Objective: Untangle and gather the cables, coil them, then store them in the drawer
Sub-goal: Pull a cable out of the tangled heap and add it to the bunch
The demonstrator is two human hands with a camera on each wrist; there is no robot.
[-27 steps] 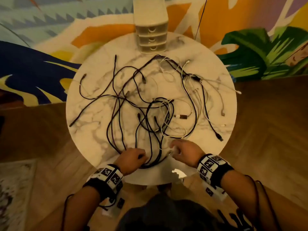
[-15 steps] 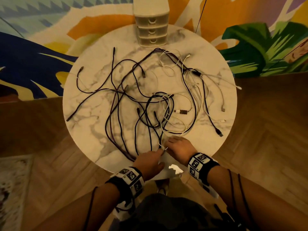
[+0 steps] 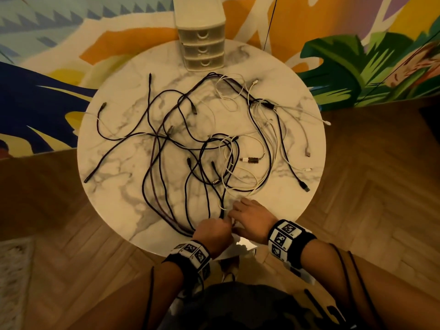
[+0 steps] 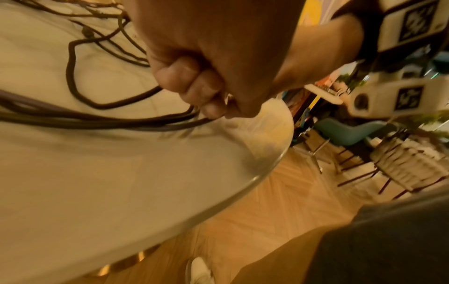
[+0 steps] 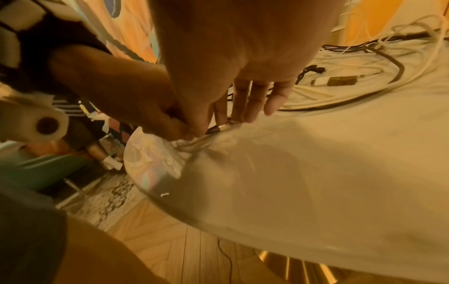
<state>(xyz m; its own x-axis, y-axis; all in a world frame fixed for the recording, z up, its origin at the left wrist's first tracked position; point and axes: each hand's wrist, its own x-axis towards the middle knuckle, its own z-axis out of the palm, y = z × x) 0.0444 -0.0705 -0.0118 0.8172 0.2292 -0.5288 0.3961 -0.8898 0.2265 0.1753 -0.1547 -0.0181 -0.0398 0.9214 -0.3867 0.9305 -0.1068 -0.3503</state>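
A tangle of black and white cables sprawls over the round marble table. My left hand is a fist at the near edge, gripping a bundle of dark cables that trail away to the left. Touching it on the right, my right hand pinches a cable end with a silver plug between thumb and forefinger. Its other fingers point straight down at the tabletop. A small cream unit of three drawers, all closed, stands at the far edge.
Loose plugs lie near the right rim, among them a black one and a white one. Wood floor surrounds the table, with a pale rug at the left. Chairs stand beyond the near edge.
My left hand has slid right along the near edge until it meets the right hand, pulling the dark cable loops with it. The right hand has stayed about where it was.
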